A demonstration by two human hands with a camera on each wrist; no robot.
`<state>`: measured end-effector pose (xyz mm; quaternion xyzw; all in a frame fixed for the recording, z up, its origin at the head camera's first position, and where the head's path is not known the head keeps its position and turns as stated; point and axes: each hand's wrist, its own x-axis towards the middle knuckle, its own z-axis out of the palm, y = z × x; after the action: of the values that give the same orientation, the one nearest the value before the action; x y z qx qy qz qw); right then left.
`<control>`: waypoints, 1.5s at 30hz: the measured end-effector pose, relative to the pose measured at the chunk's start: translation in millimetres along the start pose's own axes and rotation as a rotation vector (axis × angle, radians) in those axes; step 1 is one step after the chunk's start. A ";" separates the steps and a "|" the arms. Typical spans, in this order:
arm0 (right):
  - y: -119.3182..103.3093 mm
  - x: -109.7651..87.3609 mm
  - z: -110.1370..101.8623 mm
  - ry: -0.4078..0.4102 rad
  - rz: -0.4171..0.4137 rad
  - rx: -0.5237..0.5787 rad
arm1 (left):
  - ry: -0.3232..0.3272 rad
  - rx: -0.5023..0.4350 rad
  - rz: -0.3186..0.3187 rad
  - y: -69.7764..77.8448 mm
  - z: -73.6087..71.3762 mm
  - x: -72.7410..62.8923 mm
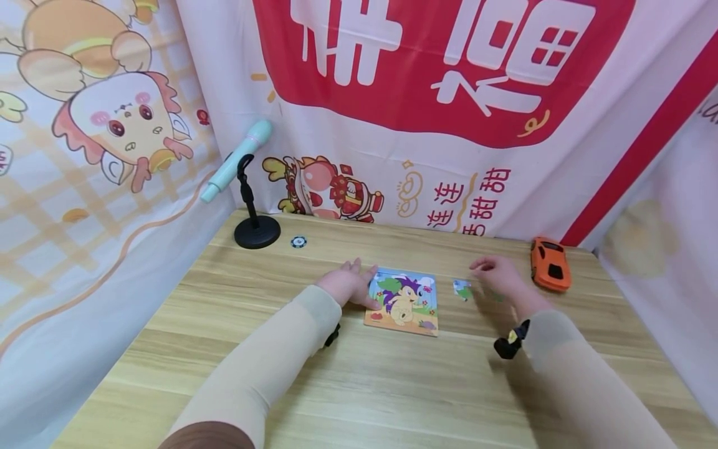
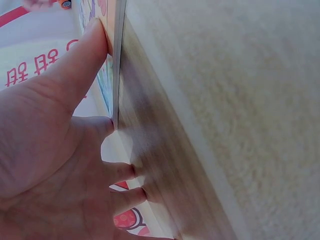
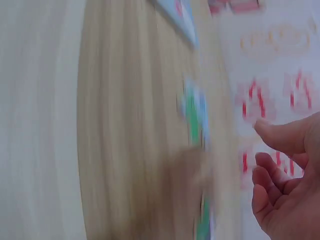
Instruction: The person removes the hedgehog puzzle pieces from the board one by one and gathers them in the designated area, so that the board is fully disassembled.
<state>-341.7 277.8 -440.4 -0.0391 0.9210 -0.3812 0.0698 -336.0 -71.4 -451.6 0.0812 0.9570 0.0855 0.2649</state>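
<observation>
A square picture puzzle (image 1: 401,305) with a purple-haired hedgehog lies on the wooden table. My left hand (image 1: 349,285) rests at its left side; in the left wrist view its thumb (image 2: 92,45) lies on the puzzle's face, and the straight fingers reach past the edge to the tabletop. To the right of the puzzle is a loose blue-and-green puzzle piece (image 1: 462,289). My right hand (image 1: 501,280) hovers above the table, fingers loosely bent and holding nothing. Below it, blurred in the right wrist view, is another green piece (image 3: 203,220).
An orange toy car (image 1: 550,264) stands at the right rear of the table (image 1: 392,393). A black stand (image 1: 257,231) with a mint microphone (image 1: 238,161) is at the left rear, beside a round chip (image 1: 298,242). Printed cloth (image 1: 359,162) hangs behind.
</observation>
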 end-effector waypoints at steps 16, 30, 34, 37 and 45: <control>-62.4 5.6 97.4 -0.124 -0.113 -0.080 | -0.023 0.019 -0.026 -0.8 6.7 19.2; -58.2 9.4 107.3 -0.085 -0.030 -0.017 | -0.024 0.014 -0.024 -2.8 5.7 18.9; -57.5 9.7 107.0 -0.075 -0.034 0.021 | -0.031 0.011 -0.028 -2.6 4.6 17.5; -57.5 9.5 104.4 -0.065 -0.045 0.075 | -0.033 0.008 -0.034 -2.2 3.8 16.4; -58.3 7.0 77.9 -0.019 -0.115 0.114 | -0.029 0.009 -0.026 -0.6 2.1 11.3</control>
<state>-335.2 181.5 -454.3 -0.0915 0.8934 -0.4359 0.0586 -344.5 -69.6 -459.0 0.0710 0.9544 0.0765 0.2796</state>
